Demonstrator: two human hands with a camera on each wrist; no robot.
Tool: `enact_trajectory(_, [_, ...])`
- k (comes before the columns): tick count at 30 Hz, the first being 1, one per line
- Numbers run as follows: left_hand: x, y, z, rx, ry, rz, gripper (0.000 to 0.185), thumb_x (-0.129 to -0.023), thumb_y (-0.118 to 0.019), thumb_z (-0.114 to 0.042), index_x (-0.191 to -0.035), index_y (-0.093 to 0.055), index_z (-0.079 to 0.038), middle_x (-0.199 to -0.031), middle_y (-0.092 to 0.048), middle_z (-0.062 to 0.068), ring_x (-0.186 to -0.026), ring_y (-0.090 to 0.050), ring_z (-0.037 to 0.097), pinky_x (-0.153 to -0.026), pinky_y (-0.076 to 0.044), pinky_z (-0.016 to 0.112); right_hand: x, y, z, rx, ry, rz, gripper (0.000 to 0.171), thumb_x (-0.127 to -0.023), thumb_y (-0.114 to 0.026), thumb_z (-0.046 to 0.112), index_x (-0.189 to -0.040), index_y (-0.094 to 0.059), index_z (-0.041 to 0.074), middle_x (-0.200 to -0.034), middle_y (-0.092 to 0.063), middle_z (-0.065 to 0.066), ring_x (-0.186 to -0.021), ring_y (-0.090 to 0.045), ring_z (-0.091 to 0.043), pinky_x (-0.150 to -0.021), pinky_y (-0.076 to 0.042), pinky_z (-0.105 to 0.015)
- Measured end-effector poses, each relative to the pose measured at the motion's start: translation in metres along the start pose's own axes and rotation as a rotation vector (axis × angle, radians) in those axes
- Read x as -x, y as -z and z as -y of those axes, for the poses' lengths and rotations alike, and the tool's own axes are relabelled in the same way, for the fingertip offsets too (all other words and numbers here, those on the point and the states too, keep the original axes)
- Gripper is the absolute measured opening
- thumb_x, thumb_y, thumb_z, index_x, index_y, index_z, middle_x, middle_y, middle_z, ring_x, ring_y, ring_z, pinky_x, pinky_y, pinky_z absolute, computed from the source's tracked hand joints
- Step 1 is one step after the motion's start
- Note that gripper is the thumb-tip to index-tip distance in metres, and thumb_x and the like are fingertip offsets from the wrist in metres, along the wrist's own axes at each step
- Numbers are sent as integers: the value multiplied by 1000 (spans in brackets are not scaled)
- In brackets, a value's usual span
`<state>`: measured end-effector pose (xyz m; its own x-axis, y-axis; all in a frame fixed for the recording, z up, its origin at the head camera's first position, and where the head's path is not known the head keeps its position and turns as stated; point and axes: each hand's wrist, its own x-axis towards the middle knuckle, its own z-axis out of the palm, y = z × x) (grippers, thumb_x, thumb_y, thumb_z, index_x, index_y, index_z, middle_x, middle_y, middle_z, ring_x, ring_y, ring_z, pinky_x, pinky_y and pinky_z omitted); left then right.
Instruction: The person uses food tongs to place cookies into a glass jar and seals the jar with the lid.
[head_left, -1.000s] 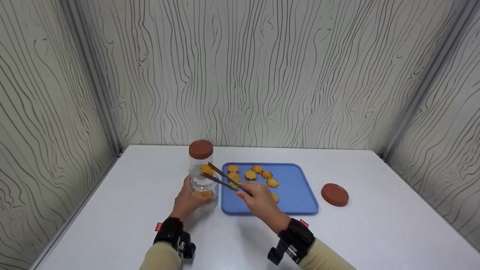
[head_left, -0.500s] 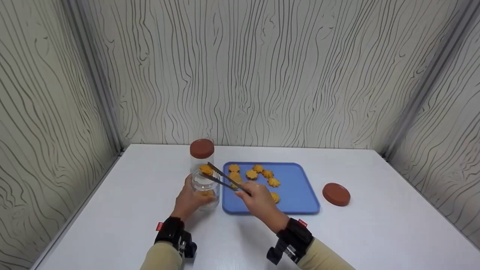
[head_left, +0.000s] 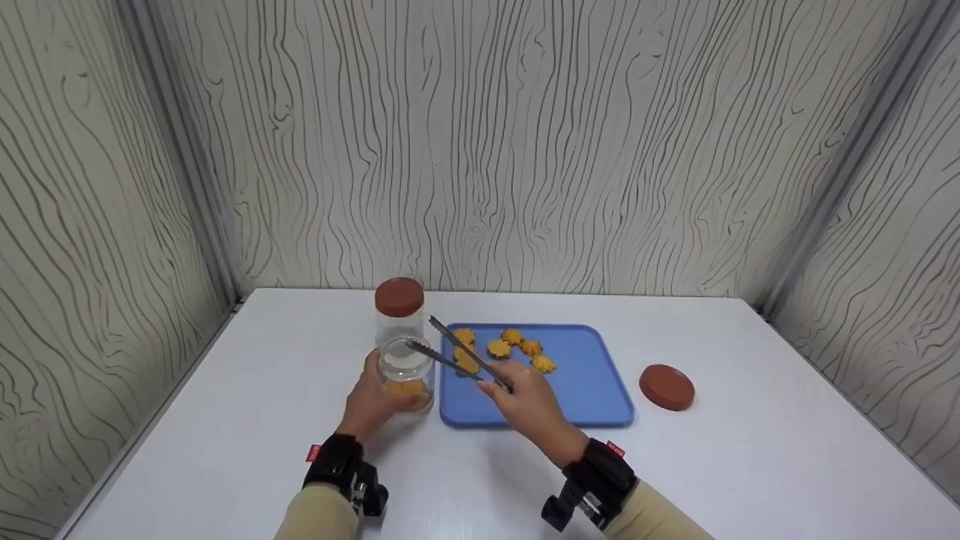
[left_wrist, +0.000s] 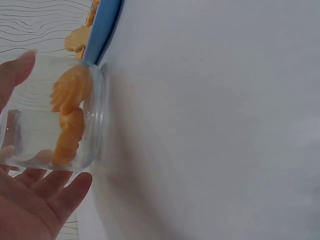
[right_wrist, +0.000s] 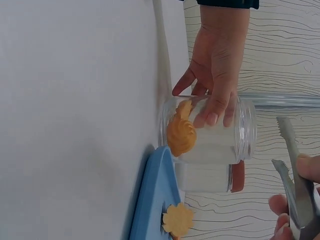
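Note:
My left hand (head_left: 375,401) grips a clear open jar (head_left: 405,360) around its side. Cookies (left_wrist: 72,90) lie at the jar's bottom, as the left wrist view shows. With my right hand (head_left: 525,397) I hold metal tongs (head_left: 465,356); their tips are spread with nothing between them, just right of the jar's mouth. In the right wrist view the tongs (right_wrist: 295,175) stand apart from the jar (right_wrist: 215,132), and a swirled cookie (right_wrist: 181,135) shows through its wall. Several cookies (head_left: 499,349) lie on the blue tray (head_left: 585,390) beside the jar.
Behind the held jar stands another jar with a red-brown lid (head_left: 399,297). A loose red-brown lid (head_left: 667,387) lies right of the tray on the white table (head_left: 720,465). Wood-grain panels (head_left: 480,150) enclose the table at back and sides.
The cookie between the tongs has been let go and is now in the jar. The tongs have spread and shifted right, away from the jar's mouth. My left hand stays on the jar.

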<state>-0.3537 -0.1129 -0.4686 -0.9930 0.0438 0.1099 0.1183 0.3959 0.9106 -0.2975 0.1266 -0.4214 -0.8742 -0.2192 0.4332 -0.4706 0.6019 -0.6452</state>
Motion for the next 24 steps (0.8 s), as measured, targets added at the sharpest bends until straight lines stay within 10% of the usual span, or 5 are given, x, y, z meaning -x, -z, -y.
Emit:
enact_trajectory(6, [-1, -1, 1, 12, 30, 10, 107, -67, -89, -23, -148, -22, -1, -141, -44, 25, -129, -41, 42, -107, -32, 56, 5, 12, -11, -15, -27, -21, 34, -94, -65, 18, -118, -65, -7, -82, -60, -4, -61, -42, -10, -54, -35, -25])
enact_trajectory(17, [-3, 1, 1, 80, 62, 36, 108, -68, -89, -21, -149, -20, -2, -145, -40, 25, -133, -37, 42, -109, -29, 56, 20, 24, -29, 39, -59, -39, 40, -94, -65, 21, -119, -63, -10, -110, -66, -24, -101, -63, -38, -80, -52, -47])
enact_trajectory(24, [-3, 1, -1, 157, 65, 69, 108, -69, -88, -16, -149, -17, -1, -147, -36, 26, -135, -34, 41, -111, -26, 55, 25, 31, -35, 56, -73, -65, 40, -93, -67, 19, -118, -63, -11, -104, -66, -20, -93, -64, -33, -73, -52, -41])
